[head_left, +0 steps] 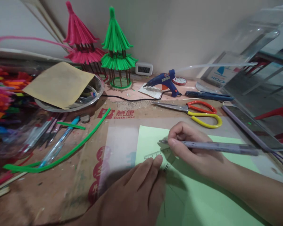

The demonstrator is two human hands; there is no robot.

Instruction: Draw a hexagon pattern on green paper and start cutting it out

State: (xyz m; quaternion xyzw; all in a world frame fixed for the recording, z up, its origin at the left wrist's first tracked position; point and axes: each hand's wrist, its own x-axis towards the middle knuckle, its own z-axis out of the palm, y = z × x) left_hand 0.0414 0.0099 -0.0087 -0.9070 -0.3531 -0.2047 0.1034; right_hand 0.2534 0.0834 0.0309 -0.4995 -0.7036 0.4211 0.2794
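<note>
A light green sheet of paper [202, 201] lies on cardboard in front of me. My right hand [191, 147] is closed around a grey-purple pen [217, 147], its tip touching the paper near the sheet's top left. My left hand [141, 185] lies flat with fingers stretched out, pressing a clear ruler [160, 154] onto the paper just beside the pen tip. Thin pencil lines run down the sheet below the ruler.
Scissors with red and yellow handles [198, 113] and a blue glue gun [165, 82] lie behind the paper. A green pipe cleaner [82, 142], pens [56, 146], a glass bowl under tan paper [61, 86], pink [81, 44] and green [116, 47] pagoda models, a phone [247, 125].
</note>
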